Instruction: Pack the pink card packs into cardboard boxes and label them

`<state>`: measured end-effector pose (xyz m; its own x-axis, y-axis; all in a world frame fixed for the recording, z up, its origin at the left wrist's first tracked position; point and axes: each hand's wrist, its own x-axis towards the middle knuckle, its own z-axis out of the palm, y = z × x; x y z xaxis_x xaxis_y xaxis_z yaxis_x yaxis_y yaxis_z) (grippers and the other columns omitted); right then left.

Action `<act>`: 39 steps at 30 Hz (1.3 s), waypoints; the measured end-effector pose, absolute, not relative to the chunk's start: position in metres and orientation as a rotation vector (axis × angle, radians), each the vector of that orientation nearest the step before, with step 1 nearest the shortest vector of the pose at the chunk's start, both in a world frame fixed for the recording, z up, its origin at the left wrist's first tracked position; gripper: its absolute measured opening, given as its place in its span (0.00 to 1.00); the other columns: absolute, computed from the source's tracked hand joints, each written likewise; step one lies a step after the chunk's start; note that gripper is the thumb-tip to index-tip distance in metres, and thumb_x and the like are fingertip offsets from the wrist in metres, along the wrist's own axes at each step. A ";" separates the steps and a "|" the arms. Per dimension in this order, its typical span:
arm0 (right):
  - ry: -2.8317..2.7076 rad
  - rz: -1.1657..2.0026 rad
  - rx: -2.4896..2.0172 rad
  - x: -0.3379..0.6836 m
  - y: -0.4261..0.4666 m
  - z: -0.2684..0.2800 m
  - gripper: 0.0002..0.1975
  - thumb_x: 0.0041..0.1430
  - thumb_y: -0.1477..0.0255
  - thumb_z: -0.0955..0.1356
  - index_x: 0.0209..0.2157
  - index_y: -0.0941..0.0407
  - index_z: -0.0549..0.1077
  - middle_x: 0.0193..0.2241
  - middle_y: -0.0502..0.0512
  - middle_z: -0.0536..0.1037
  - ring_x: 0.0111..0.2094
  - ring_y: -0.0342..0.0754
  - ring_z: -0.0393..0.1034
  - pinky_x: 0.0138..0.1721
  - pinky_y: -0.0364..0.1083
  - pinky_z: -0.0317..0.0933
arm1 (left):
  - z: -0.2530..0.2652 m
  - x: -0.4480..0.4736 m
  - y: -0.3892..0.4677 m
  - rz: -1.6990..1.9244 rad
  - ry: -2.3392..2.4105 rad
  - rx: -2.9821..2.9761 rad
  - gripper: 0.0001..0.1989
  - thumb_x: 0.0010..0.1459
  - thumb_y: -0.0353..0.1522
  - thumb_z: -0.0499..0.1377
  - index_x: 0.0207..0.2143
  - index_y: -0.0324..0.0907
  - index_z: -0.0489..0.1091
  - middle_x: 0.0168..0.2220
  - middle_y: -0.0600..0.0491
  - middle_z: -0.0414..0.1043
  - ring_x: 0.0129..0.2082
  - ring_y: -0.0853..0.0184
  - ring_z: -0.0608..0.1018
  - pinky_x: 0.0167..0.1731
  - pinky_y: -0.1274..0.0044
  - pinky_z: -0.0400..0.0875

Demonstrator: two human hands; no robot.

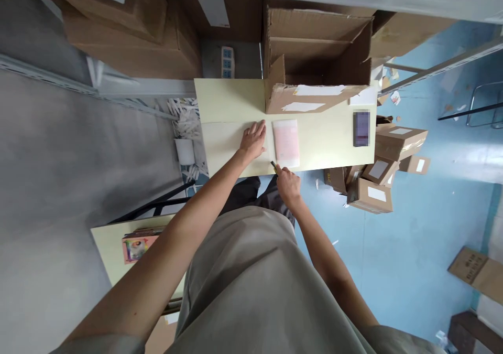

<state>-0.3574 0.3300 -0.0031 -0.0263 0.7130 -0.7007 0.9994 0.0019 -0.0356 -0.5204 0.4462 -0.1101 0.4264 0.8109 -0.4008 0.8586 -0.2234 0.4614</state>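
Note:
My left hand [254,140] lies on a pale sheet [223,143] on the cream table [326,133], its fingers stretched out. In my right hand [288,186] is a utility knife [274,167], yellow and dark. Its tip points up and left, close to the table's front edge and the sheet's right side. A flat pink item [286,140] with a whitish border, perhaps in a translucent wrap, lies just right of my left hand and beyond the knife. Whether the blade touches the sheet cannot be made out.
An uncovered cardboard box [314,94] stands at the table's back. A dark blurred object [361,128] lies at the right end. Several taped boxes [375,196] are piled on the blue floor to the right. White paper strips [184,118] and a roll [184,151] are at left.

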 end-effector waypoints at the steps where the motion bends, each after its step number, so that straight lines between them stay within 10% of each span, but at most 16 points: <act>1: 1.765 -0.784 1.738 -0.355 0.324 0.003 0.27 0.74 0.82 0.59 0.67 0.52 0.72 0.52 0.64 0.83 0.49 0.52 0.83 0.46 0.46 0.71 | -0.109 -0.520 0.446 -0.106 1.403 2.054 0.52 0.63 0.37 0.66 0.80 0.33 0.44 0.82 0.36 0.38 0.80 0.39 0.48 0.75 0.50 0.52; 19: 1.779 -0.957 2.103 -0.286 0.328 0.097 0.27 0.72 0.67 0.68 0.71 0.45 0.69 0.55 0.55 0.84 0.52 0.55 0.82 0.47 0.46 0.71 | -0.075 -0.498 0.431 -0.171 1.533 2.067 0.45 0.61 0.33 0.61 0.78 0.30 0.51 0.81 0.32 0.41 0.76 0.38 0.60 0.70 0.53 0.65; 25: 2.047 -1.047 2.164 -0.255 0.389 0.135 0.29 0.71 0.67 0.70 0.71 0.48 0.70 0.57 0.56 0.84 0.54 0.57 0.81 0.53 0.47 0.72 | -0.046 -0.471 0.404 0.003 1.622 1.950 0.31 0.65 0.31 0.57 0.70 0.32 0.66 0.74 0.33 0.63 0.75 0.47 0.66 0.74 0.58 0.64; 29: 2.342 -1.084 2.166 -0.235 0.437 0.168 0.28 0.72 0.67 0.68 0.71 0.49 0.69 0.59 0.57 0.82 0.56 0.60 0.80 0.56 0.51 0.73 | 0.013 -0.449 0.416 0.380 1.477 2.026 0.18 0.69 0.31 0.55 0.57 0.44 0.78 0.59 0.44 0.81 0.65 0.55 0.77 0.70 0.60 0.72; 39: 2.953 -0.443 2.011 -0.245 0.624 0.209 0.24 0.71 0.70 0.66 0.66 0.55 0.68 0.58 0.65 0.73 0.54 0.62 0.76 0.54 0.58 0.73 | 0.207 -0.412 0.532 1.317 1.435 2.172 0.05 0.72 0.31 0.61 0.42 0.48 0.78 0.46 0.52 0.85 0.53 0.60 0.84 0.58 0.63 0.80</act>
